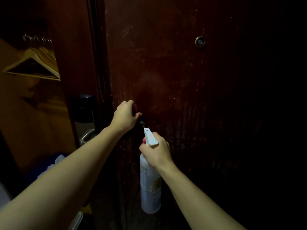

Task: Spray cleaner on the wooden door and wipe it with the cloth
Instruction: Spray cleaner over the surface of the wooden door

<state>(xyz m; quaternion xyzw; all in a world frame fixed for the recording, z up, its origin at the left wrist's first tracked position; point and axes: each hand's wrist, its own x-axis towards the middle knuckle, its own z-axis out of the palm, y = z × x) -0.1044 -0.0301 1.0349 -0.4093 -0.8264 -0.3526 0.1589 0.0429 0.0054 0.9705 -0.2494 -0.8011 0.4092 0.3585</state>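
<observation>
The dark red-brown wooden door (182,72) fills the middle and right of the view, with wet streaks running down its lower half. My left hand (125,116) is pressed against the door near its left edge. Its fingers are curled round a dark cloth (141,123), and only a small corner of the cloth shows below the hand. Lower and to the right, my right hand (157,152) grips the neck of a white spray bottle (150,188). The bottle's nozzle points up and left toward the door, just below my left hand.
A brass peephole (199,41) sits high on the door. A black lock box (84,107) and a metal lever handle (86,136) are on the door edge at left. Wooden hangers (33,63) hang in an open closet at far left, above a blue bin (48,165).
</observation>
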